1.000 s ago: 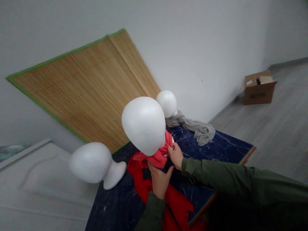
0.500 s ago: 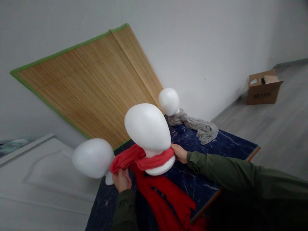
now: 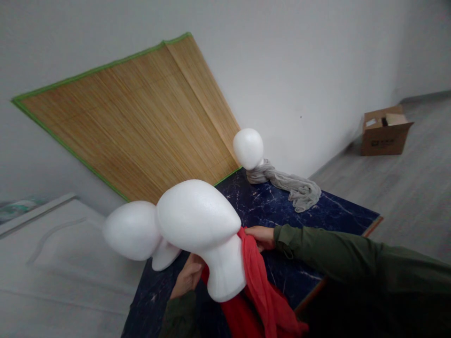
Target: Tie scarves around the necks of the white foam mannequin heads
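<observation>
"What's furthest left on the table (image 3: 282,206)?"

"A foam head (image 3: 132,230) on its side near the left edge. A tilted foam head (image 3: 197,218) blocks part of it, so I can't tell if they touch."

"And the left hand (image 3: 188,277)?"

"Behind the tilted head, its fingers hidden (annoyingly), so whether it's gripping is anyone's guess."

"The right hand (image 3: 259,237)?"

"Closed on a red scarf (image 3: 262,277), which hangs beside the tilted head's neck and runs out of view at the bottom."

"Further right?"

"An upright foam head (image 3: 248,149) at the far corner, a grey scarf (image 3: 299,190) bunched beside it, and a cardboard box (image 3: 385,134) on the floor beyond."
</observation>
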Motion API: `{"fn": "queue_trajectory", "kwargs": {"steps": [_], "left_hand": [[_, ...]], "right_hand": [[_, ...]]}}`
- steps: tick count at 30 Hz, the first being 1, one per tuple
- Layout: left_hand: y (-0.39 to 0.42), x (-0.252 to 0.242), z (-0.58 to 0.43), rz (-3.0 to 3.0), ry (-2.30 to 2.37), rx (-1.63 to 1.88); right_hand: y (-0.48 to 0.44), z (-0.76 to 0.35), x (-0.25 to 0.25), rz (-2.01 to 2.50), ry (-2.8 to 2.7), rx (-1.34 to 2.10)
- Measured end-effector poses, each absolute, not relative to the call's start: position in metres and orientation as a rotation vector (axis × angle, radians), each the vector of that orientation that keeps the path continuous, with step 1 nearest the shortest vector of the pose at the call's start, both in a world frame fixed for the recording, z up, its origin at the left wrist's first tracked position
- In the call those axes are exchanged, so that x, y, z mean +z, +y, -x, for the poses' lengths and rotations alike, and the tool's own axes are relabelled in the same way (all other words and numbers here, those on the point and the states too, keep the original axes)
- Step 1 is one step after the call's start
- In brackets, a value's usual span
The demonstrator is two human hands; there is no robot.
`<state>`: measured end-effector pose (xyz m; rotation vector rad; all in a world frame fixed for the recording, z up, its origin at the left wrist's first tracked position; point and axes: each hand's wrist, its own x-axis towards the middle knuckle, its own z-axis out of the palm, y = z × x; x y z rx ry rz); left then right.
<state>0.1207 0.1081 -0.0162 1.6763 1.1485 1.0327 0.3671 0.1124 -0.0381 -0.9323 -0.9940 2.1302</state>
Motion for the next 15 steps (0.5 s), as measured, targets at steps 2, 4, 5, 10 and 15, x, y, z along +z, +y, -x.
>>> {"fn": "queue_trajectory", "kwargs": {"steps": [2,4,5,10,15], "left_hand": [[0.096,-0.017,-0.129,-1.667,1.052,0.934],[0.089,-0.017,-0.138,-1.732,1.080,0.841],[0.088,-0.016,-0.142,-1.779,1.117,0.815],[0.093,-0.005,-0.134,-1.941,1.339,0.939],[0.092,0.014,-0.073,-1.840,1.747,1.181]], "right_hand": [[0.111,-0.367,-0.038,0.903,-1.001,2.136],[0.110,-0.368,-0.038,0.912,-1.057,2.088],[0.110,-0.369,-0.037,0.924,-1.094,2.055],[0.113,-0.373,-0.037,0.914,-1.314,1.965],[0.117,-0.372,-0.041,1.054,-1.440,1.808]]}}
